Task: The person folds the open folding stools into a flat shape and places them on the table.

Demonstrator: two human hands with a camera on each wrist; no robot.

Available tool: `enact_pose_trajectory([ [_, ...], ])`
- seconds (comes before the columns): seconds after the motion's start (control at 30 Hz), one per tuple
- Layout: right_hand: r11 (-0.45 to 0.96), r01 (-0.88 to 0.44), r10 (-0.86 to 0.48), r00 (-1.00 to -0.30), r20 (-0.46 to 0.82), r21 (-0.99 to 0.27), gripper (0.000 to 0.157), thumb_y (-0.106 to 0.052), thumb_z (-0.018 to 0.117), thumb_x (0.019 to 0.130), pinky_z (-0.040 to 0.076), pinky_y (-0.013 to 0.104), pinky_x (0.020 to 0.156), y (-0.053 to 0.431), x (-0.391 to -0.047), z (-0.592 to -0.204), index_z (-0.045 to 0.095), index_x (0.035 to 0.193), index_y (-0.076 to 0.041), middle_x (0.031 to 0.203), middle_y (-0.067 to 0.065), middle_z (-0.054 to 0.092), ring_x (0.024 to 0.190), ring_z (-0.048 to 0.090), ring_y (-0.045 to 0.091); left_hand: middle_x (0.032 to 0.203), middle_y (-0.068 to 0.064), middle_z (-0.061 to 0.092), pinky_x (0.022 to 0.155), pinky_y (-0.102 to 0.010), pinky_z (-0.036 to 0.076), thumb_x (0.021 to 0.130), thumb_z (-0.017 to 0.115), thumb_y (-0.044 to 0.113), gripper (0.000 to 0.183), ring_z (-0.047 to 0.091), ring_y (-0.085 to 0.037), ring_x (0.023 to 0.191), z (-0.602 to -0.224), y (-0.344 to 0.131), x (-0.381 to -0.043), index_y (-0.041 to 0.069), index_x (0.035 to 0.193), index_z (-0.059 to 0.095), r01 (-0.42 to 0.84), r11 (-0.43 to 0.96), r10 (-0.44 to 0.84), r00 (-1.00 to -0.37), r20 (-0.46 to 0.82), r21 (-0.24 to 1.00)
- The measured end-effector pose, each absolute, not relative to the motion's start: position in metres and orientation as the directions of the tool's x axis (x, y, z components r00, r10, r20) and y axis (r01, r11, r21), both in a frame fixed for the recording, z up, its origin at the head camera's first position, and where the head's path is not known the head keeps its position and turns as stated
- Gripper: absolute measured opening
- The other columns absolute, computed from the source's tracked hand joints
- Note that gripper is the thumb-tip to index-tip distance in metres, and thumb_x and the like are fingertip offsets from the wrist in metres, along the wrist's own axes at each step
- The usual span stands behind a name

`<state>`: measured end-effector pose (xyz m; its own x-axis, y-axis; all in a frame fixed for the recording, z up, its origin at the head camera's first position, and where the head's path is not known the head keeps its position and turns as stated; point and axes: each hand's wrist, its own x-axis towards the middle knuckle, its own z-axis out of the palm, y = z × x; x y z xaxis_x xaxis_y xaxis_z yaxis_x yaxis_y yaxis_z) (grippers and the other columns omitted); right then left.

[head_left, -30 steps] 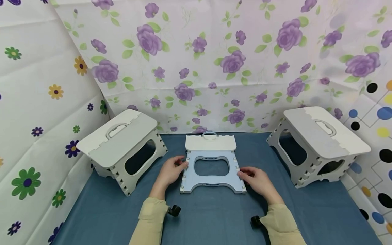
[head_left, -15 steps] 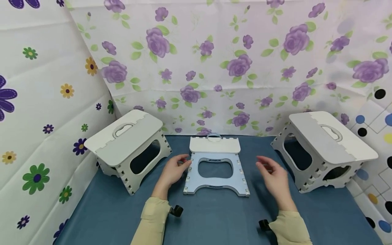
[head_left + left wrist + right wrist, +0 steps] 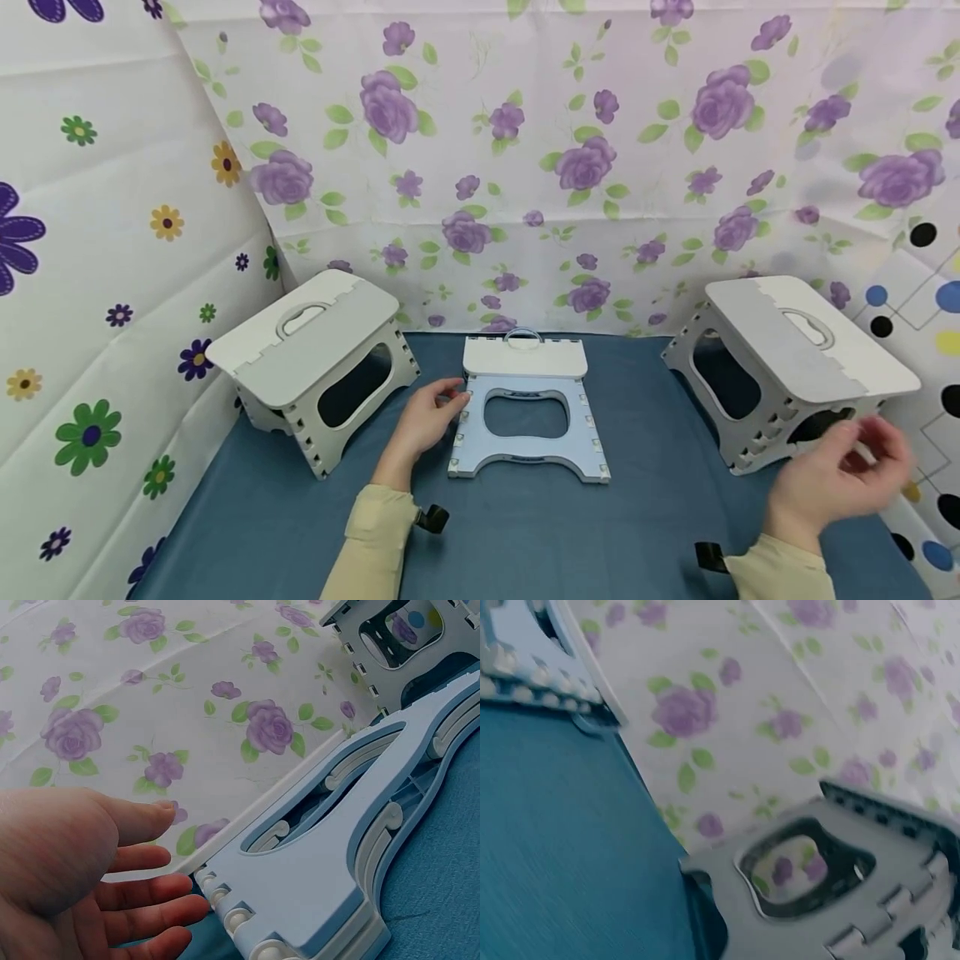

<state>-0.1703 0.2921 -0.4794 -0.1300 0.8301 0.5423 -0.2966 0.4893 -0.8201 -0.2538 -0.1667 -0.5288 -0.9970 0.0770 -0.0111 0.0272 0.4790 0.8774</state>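
A folded light-blue and white step stool (image 3: 528, 448) lies flat in the middle of the table, its carry handle toward the back. At its left edge is my left hand (image 3: 426, 421), with the fingertips right at the hinged side. The left wrist view shows those fingers (image 3: 146, 892) fairly straight beside the hinge knobs, holding nothing. My right hand (image 3: 836, 483), blurred, is raised in front of the unfolded grey and white stool (image 3: 795, 333) on the right. Its fingers are loosely bent around nothing. The right wrist view shows that stool's legs (image 3: 757, 930) but not the hand.
Another unfolded grey and white stool (image 3: 322, 325) stands at the back left. A blue cloth (image 3: 525, 542) covers the table. A floral curtain (image 3: 480, 167) hangs behind, with patterned sheets at the left (image 3: 112, 250) and right (image 3: 930, 350).
My right hand has let go of the folded stool's right edge and moved right to the front of the right stool. My left hand stays at the left edge.
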Motion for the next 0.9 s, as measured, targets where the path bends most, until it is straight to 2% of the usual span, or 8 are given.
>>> enact_pose_trajectory([
  [0.07, 0.479, -0.266, 0.851, -0.095, 0.517, -0.837, 0.029, -0.015, 0.052, 0.113, 0.034, 0.020, 0.093, 0.302, -0.169, -0.484, 0.056, 0.141, -0.009, 0.132, -0.008, 0.052, 0.119, 0.046, 0.007, 0.118, -0.006, 0.069, 0.068, -0.036, 0.050, 0.108, 0.069, 0.034, 0.047, 0.064, -0.022, 0.086, -0.529, -0.167, -0.254, 0.009, 0.147, 0.065, 0.023, 0.483, 0.076, -0.997, -0.016, 0.876],
  [0.13, 0.417, -0.251, 0.888, -0.093, 0.451, -0.873, 0.037, -0.014, 0.050, 0.112, 0.030, 0.017, 0.096, 0.308, -0.169, -0.486, 0.046, 0.149, -0.011, 0.140, -0.003, 0.045, 0.126, 0.038, 0.007, 0.118, -0.006, 0.069, 0.068, -0.035, 0.051, 0.108, 0.069, 0.034, 0.046, 0.065, -0.022, 0.086, -0.530, -0.167, -0.254, 0.009, 0.147, 0.065, 0.019, 0.485, 0.074, -0.997, -0.019, 0.874],
  [0.3, 0.216, -0.287, 0.949, -0.161, 0.270, -0.933, 0.061, -0.004, 0.046, 0.109, 0.022, 0.015, 0.107, 0.307, -0.174, -0.484, 0.024, 0.165, -0.009, 0.160, -0.003, 0.025, 0.140, 0.021, 0.004, 0.116, -0.006, 0.068, 0.069, -0.036, 0.052, 0.108, 0.069, 0.033, 0.046, 0.069, -0.025, 0.090, -0.530, -0.167, -0.254, 0.008, 0.146, 0.066, 0.015, 0.467, 0.071, -0.997, -0.020, 0.884],
  [0.47, 0.124, -0.312, 0.952, -0.230, 0.202, -0.942, 0.079, 0.000, 0.049, 0.104, 0.015, 0.015, 0.117, 0.298, -0.174, -0.483, 0.010, 0.171, -0.009, 0.170, -0.005, 0.014, 0.150, 0.012, 0.003, 0.115, -0.006, 0.069, 0.073, -0.037, 0.053, 0.108, 0.069, 0.032, 0.045, 0.071, -0.023, 0.091, -0.529, -0.167, -0.255, 0.008, 0.145, 0.066, 0.031, 0.461, 0.073, -0.997, -0.003, 0.887],
  [0.7, 0.016, -0.236, 0.934, -0.344, 0.099, -0.972, 0.092, -0.009, 0.062, 0.101, 0.013, 0.013, 0.117, 0.304, -0.180, -0.496, 0.007, 0.173, -0.021, 0.171, -0.006, 0.014, 0.151, 0.013, -0.001, 0.113, -0.007, 0.069, 0.072, -0.036, 0.053, 0.109, 0.067, 0.031, 0.044, 0.069, -0.023, 0.090, -0.528, -0.169, -0.255, 0.006, 0.145, 0.066, 0.051, 0.457, 0.086, -0.996, 0.012, 0.888],
  [0.8, -0.021, -0.203, 0.907, -0.417, 0.067, -0.979, 0.085, -0.011, 0.063, 0.101, 0.020, 0.019, 0.119, 0.309, -0.185, -0.503, 0.017, 0.172, -0.023, 0.170, -0.002, 0.026, 0.151, 0.023, 0.005, 0.113, -0.006, 0.069, 0.073, -0.035, 0.053, 0.109, 0.067, 0.032, 0.044, 0.070, -0.022, 0.091, -0.528, -0.170, -0.255, 0.007, 0.145, 0.066, 0.041, 0.452, 0.086, -0.996, 0.002, 0.891],
  [0.9, -0.032, -0.182, 0.868, -0.492, 0.063, -0.983, 0.076, -0.013, 0.065, 0.102, 0.032, 0.027, 0.117, 0.311, -0.189, -0.510, 0.030, 0.167, -0.026, 0.158, 0.000, 0.043, 0.146, 0.037, 0.013, 0.112, -0.006, 0.069, 0.074, -0.036, 0.053, 0.109, 0.068, 0.031, 0.043, 0.070, -0.022, 0.090, -0.528, -0.171, -0.256, 0.008, 0.145, 0.066, 0.034, 0.446, 0.082, -0.997, -0.003, 0.894],
])
